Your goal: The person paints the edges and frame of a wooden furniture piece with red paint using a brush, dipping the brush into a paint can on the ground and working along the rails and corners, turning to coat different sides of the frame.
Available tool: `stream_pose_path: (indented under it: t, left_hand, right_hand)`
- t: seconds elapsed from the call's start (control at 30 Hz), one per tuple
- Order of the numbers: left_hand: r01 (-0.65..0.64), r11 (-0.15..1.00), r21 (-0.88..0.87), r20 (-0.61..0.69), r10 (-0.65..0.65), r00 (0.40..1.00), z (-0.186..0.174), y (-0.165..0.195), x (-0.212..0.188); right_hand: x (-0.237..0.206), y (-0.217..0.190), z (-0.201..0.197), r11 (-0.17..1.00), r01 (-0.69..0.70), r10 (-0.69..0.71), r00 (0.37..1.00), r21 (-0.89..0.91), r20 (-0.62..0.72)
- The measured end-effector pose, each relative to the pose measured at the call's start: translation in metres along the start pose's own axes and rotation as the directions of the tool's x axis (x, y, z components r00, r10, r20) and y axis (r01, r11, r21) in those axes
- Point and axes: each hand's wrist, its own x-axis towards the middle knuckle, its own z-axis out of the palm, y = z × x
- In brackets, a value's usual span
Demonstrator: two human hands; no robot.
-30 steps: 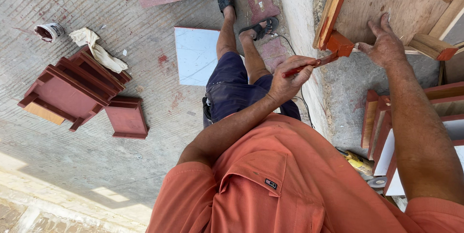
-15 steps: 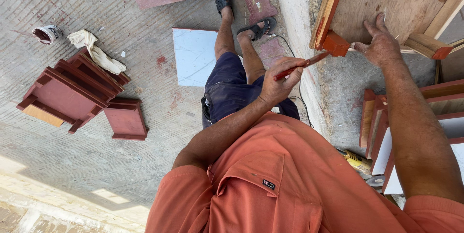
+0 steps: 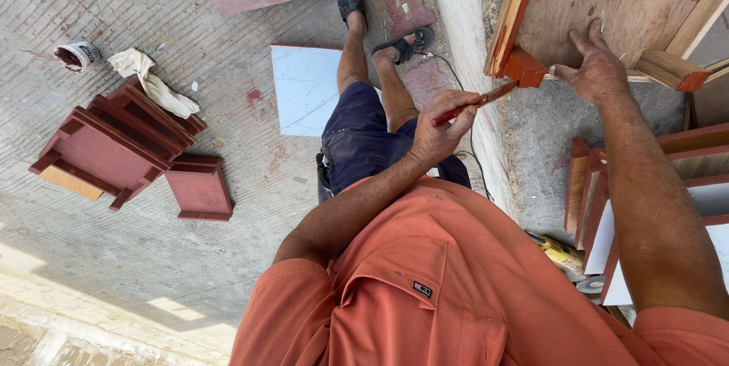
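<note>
A person in an orange shirt sits on a concrete floor, the left hand (image 3: 439,132) clenched around the handle of a thin red-stained paintbrush (image 3: 474,102), whose tip meets the red-painted wooden corner block (image 3: 525,67) at the lower edge of a raw plywood panel with a timber frame (image 3: 607,1). The right hand (image 3: 596,70) lies spread and open against the panel's bottom edge, fingers flat on the wood and gripping nothing, just beside the block.

The steadying fingers rest close to the wet red end, so a small slip of the brush could smear paint onto them or across the unpainted plywood face. The panel appears to be propped only by that flat palm; if it shifts, the brush stroke could wander off the block.

A black cable (image 3: 465,108) runs along the floor near the person's sandalled feet and knee and could catch a leg. Behind the right arm, a stack of red-edged white boards (image 3: 607,206) stands on edge, with a yellow power tool (image 3: 562,253) at its foot, near enough to be knocked by an elbow.

Well apart to the left lie a dark red wooden frame assembly (image 3: 114,149), a crumpled cream rag (image 3: 152,85) and a small paint-stained can (image 3: 76,55), beyond easy reach if a drip needs wiping.
</note>
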Motion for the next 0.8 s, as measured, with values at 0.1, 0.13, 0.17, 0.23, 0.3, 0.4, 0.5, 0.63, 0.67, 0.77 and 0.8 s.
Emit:
stream_pose_path:
  t: [0.1,0.13,0.17,0.23,0.3,0.4,0.5,0.63,0.67,0.77,0.8]
  left_hand:
    - [-0.062,0.996,-0.07,0.049,0.065,0.997,-0.001,0.005,-0.004]
    - [-0.079,0.996,-0.05,0.048,0.082,0.996,-0.003,0.008,-0.006]
    - [-0.102,0.994,-0.031,0.051,0.103,0.993,-0.004,0.011,-0.007]
    - [-0.191,0.98,0.049,0.093,0.186,0.978,-0.007,0.017,-0.008]
    - [-0.347,0.923,0.166,0.174,0.319,0.932,-0.007,0.023,-0.002]
    - [-0.448,0.874,0.186,0.349,0.368,0.862,0.001,0.032,0.011]
    - [-0.534,0.805,0.258,0.313,0.453,0.835,0.002,0.038,0.018]
    - [-0.532,0.823,0.199,0.26,0.479,0.839,-0.011,0.032,0.018]
    - [-0.505,0.84,0.197,0.26,0.452,0.853,-0.014,0.028,0.017]
    - [-0.349,0.925,0.151,0.215,0.314,0.925,-0.018,0.011,0.025]
    - [-0.277,0.953,0.125,0.197,0.25,0.948,-0.019,0.004,0.029]
  right_hand:
    - [0.0,-0.003,-0.001,0.999,0.025,-0.025,1.0,-0.041,-0.003]
    - [-0.001,-0.004,-0.002,0.999,0.016,-0.016,1.0,-0.035,0.005]
    - [-0.001,-0.005,-0.002,1.0,0.005,-0.005,1.0,-0.027,0.008]
    - [-0.003,-0.006,-0.001,1.0,-0.006,0.006,1.0,-0.019,0.01]
    - [-0.003,-0.006,-0.001,1.0,0.005,-0.005,1.0,-0.018,-0.012]
    - [-0.002,-0.006,0.0,1.0,0.008,-0.008,1.0,-0.006,-0.012]
    - [-0.002,-0.008,0.0,1.0,0.01,-0.01,1.0,-0.005,-0.018]
    - [-0.003,-0.009,-0.002,1.0,-0.006,0.006,1.0,0.008,-0.013]
    - [-0.004,-0.011,-0.003,1.0,-0.003,0.003,1.0,0.008,-0.008]
    - [-0.006,-0.019,-0.012,1.0,-0.029,0.029,0.999,-0.004,0.026]
    - [-0.008,-0.023,-0.015,0.999,-0.047,0.048,0.998,-0.01,0.045]
